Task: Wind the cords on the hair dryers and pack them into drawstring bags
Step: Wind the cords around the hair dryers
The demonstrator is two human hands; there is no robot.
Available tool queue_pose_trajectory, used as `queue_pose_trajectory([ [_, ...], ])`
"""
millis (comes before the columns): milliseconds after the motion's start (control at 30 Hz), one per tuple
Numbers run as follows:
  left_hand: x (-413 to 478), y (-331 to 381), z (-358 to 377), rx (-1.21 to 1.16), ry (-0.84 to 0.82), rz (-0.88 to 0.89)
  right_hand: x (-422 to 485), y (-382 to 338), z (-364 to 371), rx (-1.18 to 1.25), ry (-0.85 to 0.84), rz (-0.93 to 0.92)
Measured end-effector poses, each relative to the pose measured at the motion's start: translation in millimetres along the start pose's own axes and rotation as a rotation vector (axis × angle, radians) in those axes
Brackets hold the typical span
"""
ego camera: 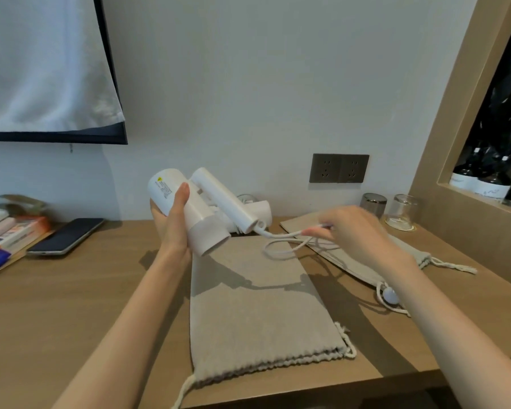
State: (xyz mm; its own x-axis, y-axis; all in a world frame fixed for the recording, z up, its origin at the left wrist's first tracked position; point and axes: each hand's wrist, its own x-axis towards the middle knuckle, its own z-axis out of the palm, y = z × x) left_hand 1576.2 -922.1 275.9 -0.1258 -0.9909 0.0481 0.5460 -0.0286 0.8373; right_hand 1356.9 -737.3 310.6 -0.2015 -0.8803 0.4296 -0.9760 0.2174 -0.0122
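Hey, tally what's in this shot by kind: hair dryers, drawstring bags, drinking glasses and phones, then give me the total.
Hair dryers: 2, the held hair dryer and a second hair dryer behind it.
Drawstring bags: 2, near bag, right bag.
Drinking glasses: 2, metallic tumbler, clear glass.
Phones: 1, phone.
Total: 7.

glossy plastic dryer (pixel 207 214), woven cloth bag (pixel 257 314)
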Motion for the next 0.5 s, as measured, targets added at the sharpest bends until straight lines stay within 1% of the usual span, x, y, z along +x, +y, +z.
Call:
queue_pose_trajectory([
  [67,7,2,-10,0.054,0.007,-0.014,-2,16,-10,-0.114,0.084,0.055],
  [133,13,-3,-16,0.091,-0.022,-0.07,-3,25,-16,-0.127,0.174,0.066],
  [167,14,-7,-18,0.116,-0.045,-0.094,-3,27,-15,-0.132,0.186,0.066],
  [267,10,-25,-17,0.238,-0.14,-0.133,-4,21,-3,-0.121,0.099,0.046],
  [367,3,-43,-14,0.361,-0.214,-0.084,-10,13,5,-0.076,0.073,-0.007],
  [500,-1,-58,-11,0.527,-0.27,-0.029,-11,5,17,-0.103,0.058,-0.057],
])
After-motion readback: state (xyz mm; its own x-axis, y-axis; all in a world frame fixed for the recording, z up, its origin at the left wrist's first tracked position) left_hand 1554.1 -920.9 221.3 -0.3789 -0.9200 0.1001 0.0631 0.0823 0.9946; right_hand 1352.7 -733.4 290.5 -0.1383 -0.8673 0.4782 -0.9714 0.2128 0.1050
